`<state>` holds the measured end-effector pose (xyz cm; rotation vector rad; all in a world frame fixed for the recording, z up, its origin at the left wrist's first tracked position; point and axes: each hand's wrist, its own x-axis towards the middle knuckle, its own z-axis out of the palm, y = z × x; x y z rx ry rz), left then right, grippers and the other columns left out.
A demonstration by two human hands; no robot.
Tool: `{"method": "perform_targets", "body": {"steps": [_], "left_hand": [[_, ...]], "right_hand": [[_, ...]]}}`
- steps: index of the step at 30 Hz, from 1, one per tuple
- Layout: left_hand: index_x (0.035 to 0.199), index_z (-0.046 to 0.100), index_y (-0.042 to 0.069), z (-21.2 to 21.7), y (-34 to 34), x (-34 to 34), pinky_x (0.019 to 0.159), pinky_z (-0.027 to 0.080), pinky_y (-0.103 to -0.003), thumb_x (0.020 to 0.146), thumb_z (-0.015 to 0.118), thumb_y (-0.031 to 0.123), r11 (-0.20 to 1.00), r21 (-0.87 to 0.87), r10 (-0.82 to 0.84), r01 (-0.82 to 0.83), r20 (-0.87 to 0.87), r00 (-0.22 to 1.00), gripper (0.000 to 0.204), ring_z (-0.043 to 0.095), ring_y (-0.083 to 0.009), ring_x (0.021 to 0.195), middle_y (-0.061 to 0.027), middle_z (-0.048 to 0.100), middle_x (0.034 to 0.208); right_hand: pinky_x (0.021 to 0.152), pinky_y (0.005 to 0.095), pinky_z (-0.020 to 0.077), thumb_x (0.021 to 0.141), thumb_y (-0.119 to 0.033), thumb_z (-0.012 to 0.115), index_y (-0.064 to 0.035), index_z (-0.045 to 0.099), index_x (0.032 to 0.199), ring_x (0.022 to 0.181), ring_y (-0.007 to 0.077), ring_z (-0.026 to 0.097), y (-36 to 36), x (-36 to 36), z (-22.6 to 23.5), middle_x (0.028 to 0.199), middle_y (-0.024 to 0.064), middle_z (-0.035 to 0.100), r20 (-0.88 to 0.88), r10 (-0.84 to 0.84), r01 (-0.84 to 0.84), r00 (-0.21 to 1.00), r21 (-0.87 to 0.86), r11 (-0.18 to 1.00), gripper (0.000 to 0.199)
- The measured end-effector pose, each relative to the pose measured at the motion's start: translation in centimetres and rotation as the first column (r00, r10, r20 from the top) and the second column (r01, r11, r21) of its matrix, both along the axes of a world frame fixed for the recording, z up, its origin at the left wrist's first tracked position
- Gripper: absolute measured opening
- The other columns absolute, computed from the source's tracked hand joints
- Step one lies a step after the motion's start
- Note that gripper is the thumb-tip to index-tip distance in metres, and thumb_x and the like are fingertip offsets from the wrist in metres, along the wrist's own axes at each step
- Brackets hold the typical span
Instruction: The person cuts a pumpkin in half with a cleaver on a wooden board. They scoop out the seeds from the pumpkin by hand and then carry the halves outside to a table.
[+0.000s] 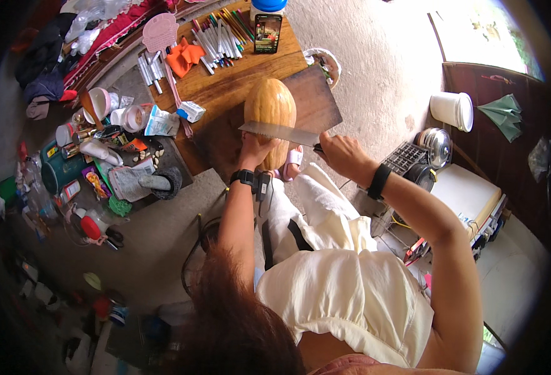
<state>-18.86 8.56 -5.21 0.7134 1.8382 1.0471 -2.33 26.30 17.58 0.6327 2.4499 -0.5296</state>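
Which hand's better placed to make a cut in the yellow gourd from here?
Right, most likely: the right hand grips the handle of the knife, whose blade spans the yellow gourd in this view. The left hand is at the gourd, close to the blade, so it seems better suited to steadying.

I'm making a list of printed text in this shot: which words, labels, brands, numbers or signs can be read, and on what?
None reads clearly enough to quote.
Phone: lit screen, any text too small.
Blue-and-white packet: print too small and blurred.
Purple packet: print too small.
Knife: no marking can be made out on the blade.
Squash: no label on the side in view.
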Motion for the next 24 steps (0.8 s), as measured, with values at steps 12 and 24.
{"method": "perform_targets", "body": {"steps": [12, 24], "left_hand": [[0.151, 0.018, -0.002, 6.9, 0.1, -3.8, 0.108, 0.038, -0.053, 0.063, 0.086, 0.049, 0.941, -0.285, -0.290, 0.181, -0.408, 0.866, 0.122, 0.037, -0.0392, 0.138, -0.0263, 0.032, 0.151], [0.152, 0.013, 0.006, 6.1, 0.4, 4.5, 0.105, 0.029, -0.071, 0.052, 0.094, 0.037, 0.916, -0.220, 0.107, -0.335, -0.672, 0.732, 0.133, 0.027, -0.0354, 0.144, -0.0171, 0.026, 0.155]], "right_hand": [[0.073, 0.0507, 0.0498, 0.093, -0.033, 0.061, 0.0057, 0.062, 0.089, 0.084, 0.0483, 0.064, -5.6, 0.7, 0.7, 0.084, 0.0322, 0.064, 0.013, -0.503, 0.477, 0.864, -0.341, 0.810, 0.039], [0.071, 0.0562, 0.0474, 0.100, -0.044, 0.047, 0.0081, 0.062, 0.084, 0.078, 0.0505, 0.061, -3.8, -0.6, -0.4, 0.078, 0.0338, 0.062, -0.097, -0.254, 0.220, 0.962, -0.274, 0.936, 0.056]]}}
